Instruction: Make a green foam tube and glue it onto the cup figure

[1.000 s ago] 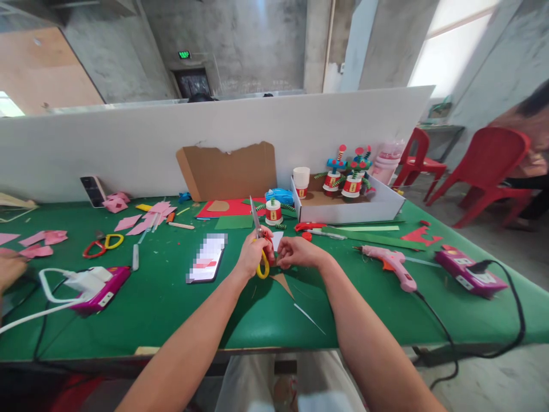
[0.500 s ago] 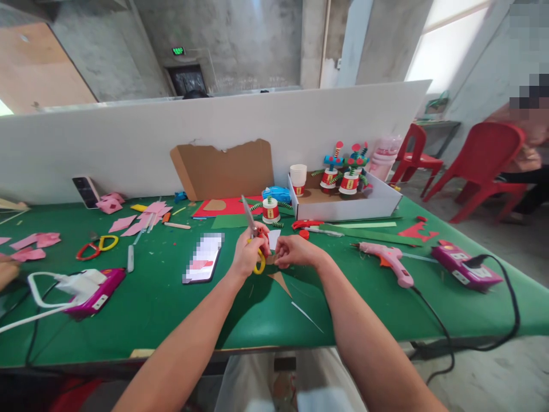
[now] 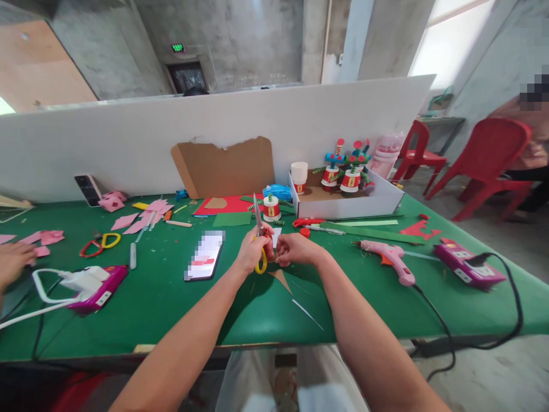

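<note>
since half a second ago, when the scissors (image 3: 259, 237) leaned away to the left, i have tipped the blades back up, so they now stand almost straight above my left hand (image 3: 252, 254), much as they did a second ago. my left fingers are curled through the yellow handle and pressed shut round it; whether the blades are apart or together i cannot tell. my right hand (image 3: 295, 250) sits just right of the scissors, its fingertips pinched on a small paper piece (image 3: 277, 238), white by the look of it, touching the blades. i judge the cut is mid-way, with the blades lined up on the piece again.

counting out from the scissors: 1 brown triangle scrap (image 3: 281, 280) just below them on the green table (image 3: 171, 303), 1 phone (image 3: 205, 256) to the left, 1 glue gun (image 3: 388, 257) to the right, 2 magenta power strips (image 3: 96, 288) (image 3: 469, 268), 1 on each side, 1 second pair of scissors (image 3: 98, 245) far left, 1 white box (image 3: 347, 200) behind holding what look like 2 cup figures (image 3: 343, 171), and 1 more cup figure (image 3: 271, 209) just behind the blades. another person's hand (image 3: 12, 260) rests at the far left edge.
</note>
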Demonstrator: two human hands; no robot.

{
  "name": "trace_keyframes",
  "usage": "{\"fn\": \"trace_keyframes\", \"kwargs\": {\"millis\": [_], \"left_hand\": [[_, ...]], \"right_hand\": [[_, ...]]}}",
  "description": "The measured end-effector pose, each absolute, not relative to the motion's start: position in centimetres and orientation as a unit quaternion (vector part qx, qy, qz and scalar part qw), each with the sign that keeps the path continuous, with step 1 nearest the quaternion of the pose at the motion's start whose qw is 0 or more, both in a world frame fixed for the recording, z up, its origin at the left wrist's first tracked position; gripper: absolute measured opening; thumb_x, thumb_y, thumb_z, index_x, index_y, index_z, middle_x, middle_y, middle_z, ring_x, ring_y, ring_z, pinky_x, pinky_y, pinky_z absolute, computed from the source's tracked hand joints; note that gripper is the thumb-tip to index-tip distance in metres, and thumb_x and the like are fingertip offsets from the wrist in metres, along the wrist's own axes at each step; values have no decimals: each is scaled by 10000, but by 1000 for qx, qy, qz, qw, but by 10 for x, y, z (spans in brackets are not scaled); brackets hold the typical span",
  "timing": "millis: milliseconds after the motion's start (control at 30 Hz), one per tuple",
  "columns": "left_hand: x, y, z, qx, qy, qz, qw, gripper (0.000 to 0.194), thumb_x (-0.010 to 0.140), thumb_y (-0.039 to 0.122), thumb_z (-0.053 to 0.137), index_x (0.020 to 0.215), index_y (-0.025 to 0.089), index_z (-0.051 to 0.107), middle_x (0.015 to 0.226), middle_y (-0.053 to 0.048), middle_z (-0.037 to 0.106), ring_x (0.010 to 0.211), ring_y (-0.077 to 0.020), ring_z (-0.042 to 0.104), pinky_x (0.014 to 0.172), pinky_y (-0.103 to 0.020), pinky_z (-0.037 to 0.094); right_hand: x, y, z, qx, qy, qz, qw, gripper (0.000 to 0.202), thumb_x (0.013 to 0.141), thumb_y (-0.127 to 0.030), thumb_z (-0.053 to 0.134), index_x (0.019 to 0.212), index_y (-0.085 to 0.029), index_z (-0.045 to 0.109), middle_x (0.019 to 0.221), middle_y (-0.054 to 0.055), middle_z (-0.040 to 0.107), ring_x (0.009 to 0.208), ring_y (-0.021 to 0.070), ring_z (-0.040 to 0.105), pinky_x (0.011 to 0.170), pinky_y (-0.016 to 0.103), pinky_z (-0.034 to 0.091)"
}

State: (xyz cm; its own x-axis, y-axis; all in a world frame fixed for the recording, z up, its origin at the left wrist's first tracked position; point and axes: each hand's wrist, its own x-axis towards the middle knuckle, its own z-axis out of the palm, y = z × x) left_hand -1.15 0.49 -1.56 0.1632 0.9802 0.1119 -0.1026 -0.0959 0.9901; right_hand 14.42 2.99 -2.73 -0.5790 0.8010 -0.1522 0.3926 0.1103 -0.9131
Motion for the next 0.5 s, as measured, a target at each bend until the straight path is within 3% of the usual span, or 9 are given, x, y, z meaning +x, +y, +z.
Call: {"fn": "trace_keyframes", "kwargs": {"millis": [267, 500], "left_hand": [[-35, 8, -3, 529, 363, 617, 455, 185, 652, 204, 491, 837, 190, 495, 508, 57, 524, 460, -130, 550, 483, -245, 450], [-28, 12, -16, 598, 448, 480, 459, 158, 634, 182, 464, 786, 193, 505, 436, 64, 496, 378, -115, 478, 424, -219, 386]], "right_hand": [[145, 29, -24, -432, -740, 472, 206, 211, 637, -90, 650, 702, -185, 473, 544, -52, 613, 525, 127, 637, 490, 184, 442], [144, 28, -18, -437, -744, 459, 212, 219, 636, -54, 623, 678, -193, 459, 549, -43, 627, 508, 122, 620, 483, 190, 442]]}}
